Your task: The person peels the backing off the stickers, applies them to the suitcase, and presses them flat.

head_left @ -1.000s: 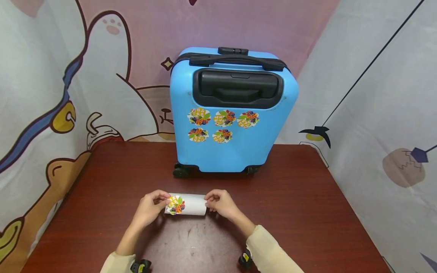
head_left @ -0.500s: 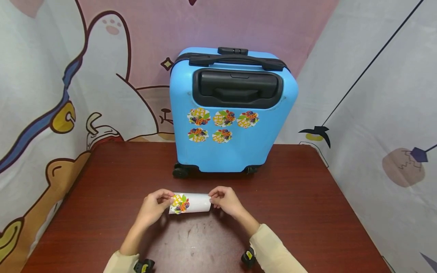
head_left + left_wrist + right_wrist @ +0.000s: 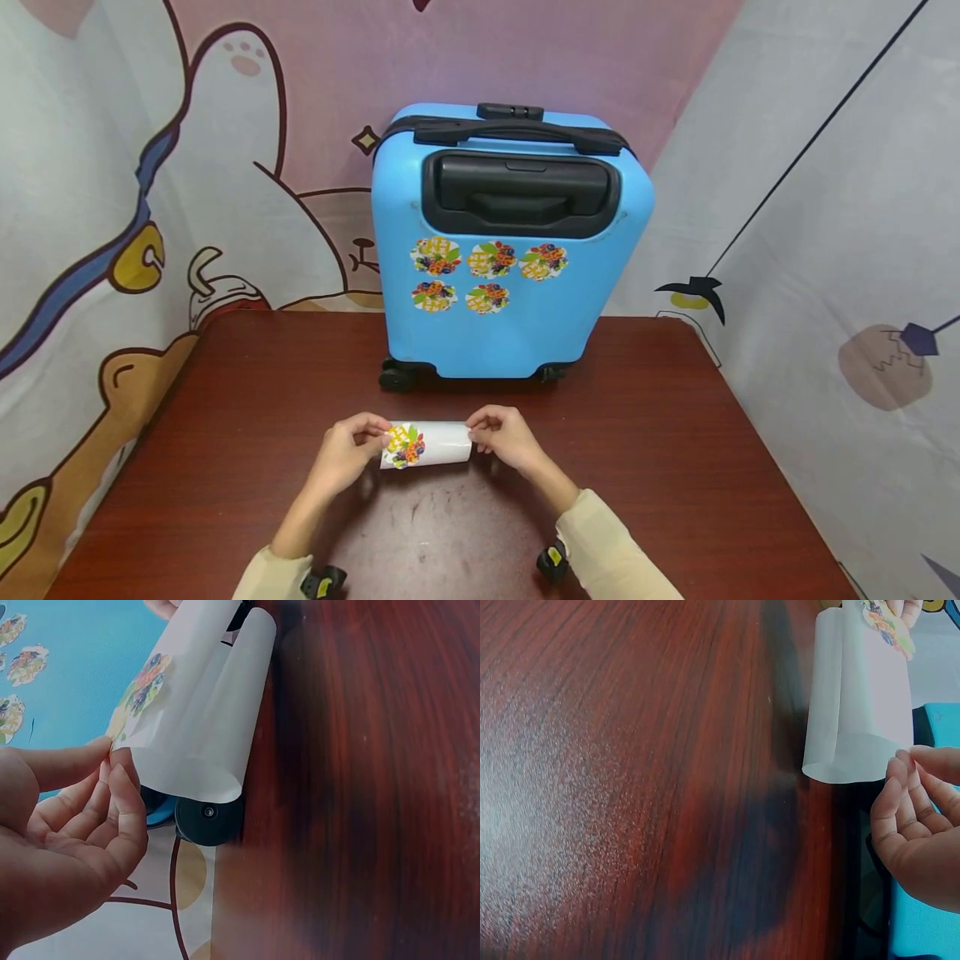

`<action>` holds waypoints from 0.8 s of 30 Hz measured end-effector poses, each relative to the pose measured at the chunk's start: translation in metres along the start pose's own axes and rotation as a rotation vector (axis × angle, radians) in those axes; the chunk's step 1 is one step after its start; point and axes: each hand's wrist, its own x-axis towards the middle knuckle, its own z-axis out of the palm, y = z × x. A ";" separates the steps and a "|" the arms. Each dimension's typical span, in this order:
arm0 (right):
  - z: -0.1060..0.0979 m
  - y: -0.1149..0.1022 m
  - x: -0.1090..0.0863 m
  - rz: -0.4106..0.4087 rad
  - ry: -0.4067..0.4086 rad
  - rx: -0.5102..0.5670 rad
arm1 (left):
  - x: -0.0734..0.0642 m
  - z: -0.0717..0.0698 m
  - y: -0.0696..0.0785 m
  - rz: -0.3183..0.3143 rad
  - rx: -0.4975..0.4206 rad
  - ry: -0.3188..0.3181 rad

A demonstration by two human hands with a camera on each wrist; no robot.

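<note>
Between the two hands a curled white sticker sheet (image 3: 447, 443) hangs over the table, its lower part rolled under. One round fruit sticker (image 3: 406, 447) is on its left end. My left hand (image 3: 343, 457) pinches the sheet's upper left corner, at the sticker's edge. Thumb and index finger of my right hand (image 3: 512, 439) pinch the upper right corner. Behind stands a blue suitcase (image 3: 555, 325), bearing several similar fruit stickers (image 3: 492, 260) in two rows below its black handle recess. The left wrist view shows the sheet's open roll from its left end.
The suitcase rests on black wheels (image 3: 397, 377) near the back of the dark red wooden table (image 3: 660, 467). A cartoon-printed cloth (image 3: 787, 208) hangs behind and around the table. Black wrist cameras (image 3: 552, 561) sit at both cuffs.
Both hands have moved a little to the right and slightly up in the head view, carrying the sticker sheet with them. The suitcase has stayed in place.
</note>
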 end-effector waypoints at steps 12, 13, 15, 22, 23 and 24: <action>-0.004 -0.009 0.010 -0.012 0.057 -0.041 | 0.001 0.005 0.008 0.018 0.004 0.013; -0.003 -0.006 0.013 -0.015 0.046 -0.041 | 0.001 0.006 0.010 0.024 0.003 0.011; -0.001 -0.001 0.018 -0.032 0.024 -0.040 | 0.002 0.008 0.012 0.038 0.004 0.008; 0.011 -0.002 0.023 -0.106 -0.027 -0.107 | 0.002 0.017 0.022 0.098 0.021 0.012; 0.013 -0.002 0.023 -0.118 -0.032 -0.117 | 0.002 0.019 0.023 0.106 0.024 0.012; 0.014 -0.003 0.023 -0.127 -0.039 -0.125 | 0.002 0.020 0.024 0.110 0.025 0.009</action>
